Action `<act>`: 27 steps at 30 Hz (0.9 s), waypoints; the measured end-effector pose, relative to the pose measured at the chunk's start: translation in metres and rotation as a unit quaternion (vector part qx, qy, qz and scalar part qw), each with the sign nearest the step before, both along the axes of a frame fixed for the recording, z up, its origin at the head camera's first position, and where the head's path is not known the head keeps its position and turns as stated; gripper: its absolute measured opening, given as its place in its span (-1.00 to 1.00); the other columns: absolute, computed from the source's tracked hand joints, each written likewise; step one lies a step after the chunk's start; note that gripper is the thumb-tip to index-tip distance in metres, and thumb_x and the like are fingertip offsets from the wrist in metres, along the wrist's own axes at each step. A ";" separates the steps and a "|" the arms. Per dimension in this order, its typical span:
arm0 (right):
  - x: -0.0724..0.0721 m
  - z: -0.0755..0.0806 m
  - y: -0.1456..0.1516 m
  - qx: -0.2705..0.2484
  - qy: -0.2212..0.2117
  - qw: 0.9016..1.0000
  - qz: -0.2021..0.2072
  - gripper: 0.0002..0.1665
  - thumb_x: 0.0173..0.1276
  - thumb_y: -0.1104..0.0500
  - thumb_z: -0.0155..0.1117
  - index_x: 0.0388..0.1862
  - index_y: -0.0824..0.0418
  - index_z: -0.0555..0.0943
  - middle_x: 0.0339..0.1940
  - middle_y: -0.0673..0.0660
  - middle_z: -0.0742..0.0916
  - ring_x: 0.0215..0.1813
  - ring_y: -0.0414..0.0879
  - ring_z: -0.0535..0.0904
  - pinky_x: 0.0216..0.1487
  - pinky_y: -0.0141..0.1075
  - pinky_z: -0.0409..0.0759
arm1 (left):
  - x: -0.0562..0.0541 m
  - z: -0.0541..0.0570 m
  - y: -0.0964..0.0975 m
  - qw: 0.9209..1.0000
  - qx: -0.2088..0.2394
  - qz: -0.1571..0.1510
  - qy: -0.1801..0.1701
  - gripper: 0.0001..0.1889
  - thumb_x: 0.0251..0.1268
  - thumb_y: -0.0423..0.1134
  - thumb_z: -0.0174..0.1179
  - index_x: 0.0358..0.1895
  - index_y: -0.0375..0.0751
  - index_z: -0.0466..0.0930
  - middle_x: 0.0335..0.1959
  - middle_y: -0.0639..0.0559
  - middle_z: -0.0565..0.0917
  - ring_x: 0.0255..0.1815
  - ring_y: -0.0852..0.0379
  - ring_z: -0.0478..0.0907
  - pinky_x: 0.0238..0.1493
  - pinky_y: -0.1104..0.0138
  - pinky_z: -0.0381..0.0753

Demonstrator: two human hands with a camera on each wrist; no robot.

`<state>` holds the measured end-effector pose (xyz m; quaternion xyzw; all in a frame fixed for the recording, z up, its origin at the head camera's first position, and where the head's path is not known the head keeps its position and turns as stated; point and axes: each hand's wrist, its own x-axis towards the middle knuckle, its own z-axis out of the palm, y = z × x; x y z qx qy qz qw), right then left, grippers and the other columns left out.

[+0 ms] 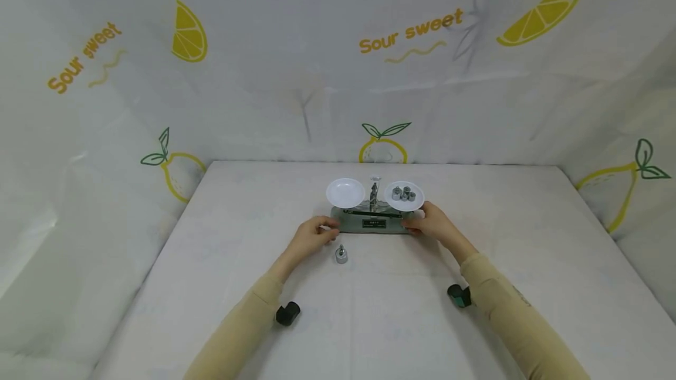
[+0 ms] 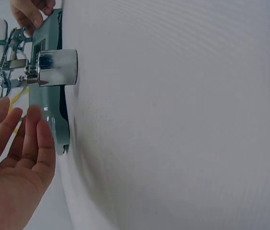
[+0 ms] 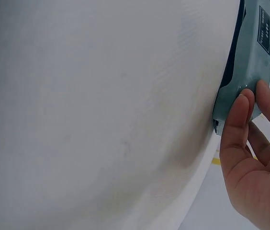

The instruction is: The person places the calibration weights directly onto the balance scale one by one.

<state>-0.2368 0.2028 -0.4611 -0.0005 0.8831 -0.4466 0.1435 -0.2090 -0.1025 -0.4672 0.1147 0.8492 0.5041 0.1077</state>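
A grey-green balance scale (image 1: 374, 225) with two white pans stands on the table. Several small metal weights (image 1: 404, 193) sit in its right pan (image 1: 415, 204); the left pan (image 1: 345, 192) shows its plain white surface. My right hand (image 1: 434, 224) grips the right end of the base (image 3: 250, 62) with thumb and fingertips. Beside the left end, my left hand (image 1: 313, 236) has its fingers loosely bent, with nothing held in them. A larger chrome weight (image 1: 341, 255) with a knob stands upright on the table in front of the scale, near the left hand.
White cloth covers the table (image 1: 348, 321). Behind it and at both sides hangs a pale curtain (image 1: 296, 87) printed with lemons. Black wrist devices (image 1: 287, 314) are worn on both forearms.
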 end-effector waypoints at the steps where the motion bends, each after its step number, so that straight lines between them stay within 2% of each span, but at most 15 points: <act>1: 0.000 0.000 0.000 -0.001 0.000 1.000 0.000 -0.16 0.20 0.14 0.33 0.35 0.39 0.17 0.02 0.41 0.58 -0.41 -0.23 0.58 -0.28 -0.37 0.55 | 0.002 0.001 -0.001 1.000 -0.003 -0.008 -0.001 -0.75 0.24 -0.19 0.18 -0.05 -0.17 0.60 -0.19 -0.07 0.68 -0.29 0.17 0.61 -0.28 0.40 0.52; 4: 0.000 0.001 0.000 -0.002 0.003 1.000 0.002 -0.17 0.20 0.15 0.32 0.35 0.39 0.17 0.09 0.43 0.53 -0.41 -0.23 0.57 -0.29 -0.37 0.55 | 0.006 0.004 -0.003 0.999 -0.010 -0.040 0.001 -0.74 0.22 -0.17 0.21 -0.06 -0.16 0.61 -0.19 -0.03 0.70 -0.31 0.23 0.58 -0.27 0.40 0.50; 9: 0.001 0.002 0.000 0.001 0.008 1.000 0.005 -0.20 0.20 0.16 0.32 0.32 0.41 0.21 0.00 0.40 0.58 -0.42 -0.24 0.57 -0.28 -0.38 0.53 | 0.011 0.006 -0.004 0.997 -0.014 -0.079 0.008 -0.74 0.20 -0.20 0.22 -0.07 -0.20 0.62 -0.12 -0.04 0.68 -0.29 0.27 0.56 -0.24 0.40 0.50; 16: 0.001 0.004 -0.001 0.012 0.016 1.000 0.011 -0.22 0.19 0.15 0.32 0.30 0.43 0.23 -0.17 0.34 0.64 -0.43 -0.22 0.57 -0.25 -0.35 0.52 | 0.014 0.005 -0.006 0.996 -0.024 -0.082 0.013 -0.82 0.20 -0.27 0.22 -0.15 -0.18 0.64 -0.10 -0.07 0.67 -0.22 0.18 0.60 -0.23 0.41 0.52; 21: 0.002 0.004 -0.001 0.016 0.016 1.000 0.014 -0.21 0.20 0.13 0.32 0.31 0.42 0.23 -0.14 0.34 0.64 -0.41 -0.21 0.57 -0.20 -0.32 0.52 | 0.014 0.002 -0.006 0.996 -0.032 -0.079 0.008 -0.85 0.18 -0.29 0.23 -0.19 -0.18 0.66 -0.13 -0.06 0.67 -0.22 0.19 0.60 -0.24 0.41 0.52; 27: 0.004 0.004 -0.001 0.014 0.021 1.000 0.015 -0.22 0.22 0.13 0.30 0.32 0.41 0.22 -0.10 0.36 0.63 -0.39 -0.20 0.58 -0.21 -0.32 0.53 | 0.012 -0.004 -0.008 0.995 -0.035 -0.090 -0.005 -0.83 0.21 -0.25 0.21 -0.15 -0.15 0.66 -0.13 -0.04 0.67 -0.21 0.22 0.57 -0.23 0.41 0.53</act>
